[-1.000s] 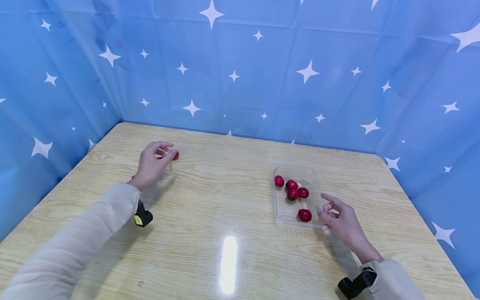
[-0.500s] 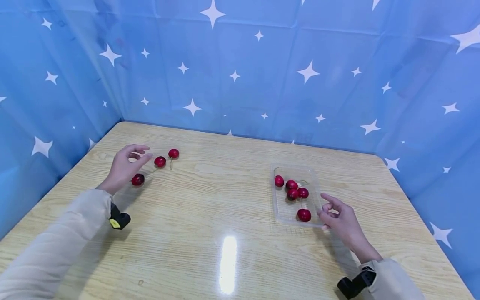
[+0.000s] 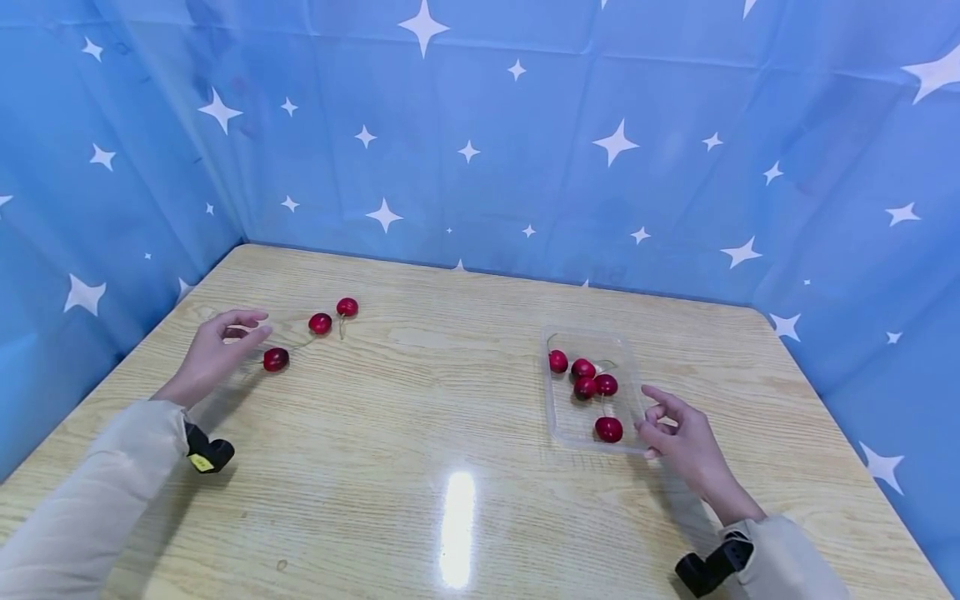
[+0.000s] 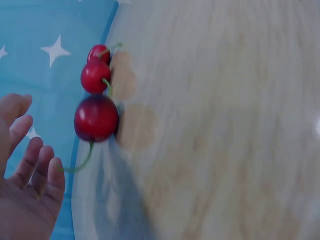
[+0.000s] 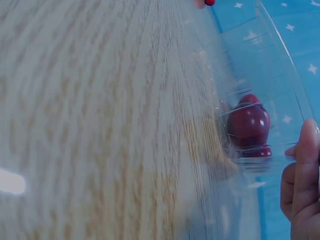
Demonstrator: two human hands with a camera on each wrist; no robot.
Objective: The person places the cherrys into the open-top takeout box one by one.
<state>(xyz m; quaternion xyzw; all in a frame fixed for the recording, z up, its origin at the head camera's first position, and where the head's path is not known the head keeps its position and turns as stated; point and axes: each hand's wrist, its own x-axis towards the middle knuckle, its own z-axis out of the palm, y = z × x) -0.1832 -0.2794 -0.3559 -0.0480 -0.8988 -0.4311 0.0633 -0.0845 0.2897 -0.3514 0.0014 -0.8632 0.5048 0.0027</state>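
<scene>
In the head view my left hand (image 3: 212, 354) hovers at the left of the table with relaxed fingers and nothing in them. Just right of its fingertips lies a dark red cherry (image 3: 275, 359); a second cherry (image 3: 320, 323) and a third cherry (image 3: 347, 307) trail off behind it, all stemmed. The left wrist view has the nearest cherry (image 4: 96, 119) apart from the fingers, its stem close to a fingertip. On the right, my right hand (image 3: 686, 446) pinches the near right rim of a clear plastic container (image 3: 566, 421). Several cherries (image 5: 249, 125) lie inside it.
The wooden table (image 3: 420, 392) carries a bright light reflection near its front. A blue curtain (image 3: 510, 192) with white stars stands behind the table and along both sides. Black cameras are strapped to both wrists.
My left hand has drawn back leftward and toward me from the farthest cherry, uncovering all three cherries on the table. My right hand and the container have stayed put.
</scene>
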